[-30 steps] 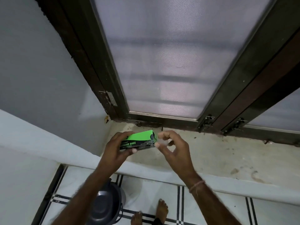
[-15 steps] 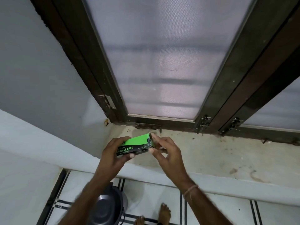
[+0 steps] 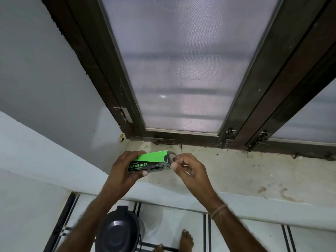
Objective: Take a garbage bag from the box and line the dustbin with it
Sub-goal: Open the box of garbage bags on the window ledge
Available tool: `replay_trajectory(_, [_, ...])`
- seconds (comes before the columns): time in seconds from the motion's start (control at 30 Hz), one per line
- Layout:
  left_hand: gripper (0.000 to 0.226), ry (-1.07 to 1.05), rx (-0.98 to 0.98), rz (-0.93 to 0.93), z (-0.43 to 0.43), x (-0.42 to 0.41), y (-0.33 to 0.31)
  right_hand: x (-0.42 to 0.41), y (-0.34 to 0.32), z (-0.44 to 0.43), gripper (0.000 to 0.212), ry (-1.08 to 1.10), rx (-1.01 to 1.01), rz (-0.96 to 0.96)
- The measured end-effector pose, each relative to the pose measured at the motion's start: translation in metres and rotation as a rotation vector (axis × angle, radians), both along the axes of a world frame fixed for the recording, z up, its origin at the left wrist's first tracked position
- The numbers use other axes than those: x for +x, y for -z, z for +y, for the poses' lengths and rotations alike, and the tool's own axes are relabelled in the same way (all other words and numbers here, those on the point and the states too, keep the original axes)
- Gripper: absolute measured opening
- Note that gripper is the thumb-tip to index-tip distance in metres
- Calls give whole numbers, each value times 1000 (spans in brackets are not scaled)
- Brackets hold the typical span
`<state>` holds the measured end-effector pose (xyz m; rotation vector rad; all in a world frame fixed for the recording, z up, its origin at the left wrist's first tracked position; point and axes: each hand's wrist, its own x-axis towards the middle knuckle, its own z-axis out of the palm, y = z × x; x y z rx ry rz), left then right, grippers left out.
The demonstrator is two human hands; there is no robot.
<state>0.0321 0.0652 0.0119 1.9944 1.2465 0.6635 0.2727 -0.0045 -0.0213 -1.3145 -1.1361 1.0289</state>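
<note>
- Dustbin point(image 3: 119, 231): it stands on the tiled floor below the sill, near my feet, lid on. It is well apart from the box and not yet lined.
- Left hand point(image 3: 121, 170): my fingers are closed around the left part of the box, thumb on the near face under the lettering. I judge that this grip should stay firm but shallow, so the card walls are not crushed onto the roll inside.
- Box point(image 3: 153, 161): green on top and black on the side, it is held lying lengthwise above the window sill point(image 3: 236, 170), its right end flap open.
- Right hand point(image 3: 189, 170): my thumb and forefinger are pinched together at the open end; whether they hold the flap or the edge of a bag, I cannot tell. No bag is clearly out yet.
- Step in hand, as I judge it: draw one bag straight out along the box's long axis, while the left hand pulls back against the draw.
</note>
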Motion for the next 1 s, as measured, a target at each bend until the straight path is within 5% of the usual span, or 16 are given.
replay_trajectory(0.33, [60, 143, 340, 451, 14, 27, -36, -18, 10, 5, 28, -51, -266, 516])
replay_trajectory(0.47, [62, 151, 312, 433, 24, 31, -45, -17, 7, 10, 50, -8, -309, 736])
replay_trajectory(0.63, [61, 188, 208, 281, 33, 19, -38, -13, 2, 16, 46, 57, -341, 683])
replay_trajectory(0.8, [59, 217, 62, 121, 36, 16, -28, -8, -4, 16, 7, 144, -255, 583])
replay_trajectory(1.0, [56, 178, -182, -205, 27, 4, -13, -10, -21, 16, 20, 242, -57, 336])
